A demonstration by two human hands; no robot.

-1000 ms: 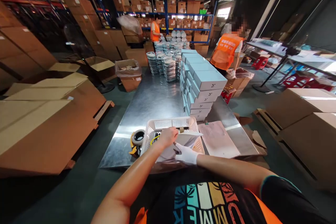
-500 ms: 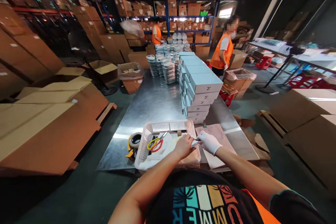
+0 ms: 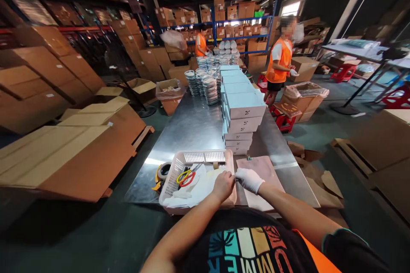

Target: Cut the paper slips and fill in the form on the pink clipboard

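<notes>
My bare left hand and my white-gloved right hand meet at the right rim of a white plastic basket on the metal table. Both are pinched closed on something small that I cannot make out. The basket holds white sheets and a pair of scissors with yellow and red handles. A flat pinkish sheet lies on the table just right of my right hand. A tape dispenser sits left of the basket.
A tall stack of pale blue boxes stands behind the basket, with stacked round tins farther back. Cardboard cartons line the left side. Two people in orange vests stand beyond the table.
My hands moved from the basket's middle to its right rim and came together, uncovering the scissors. The view shifted left. The nearer person in orange straightened up and turned.
</notes>
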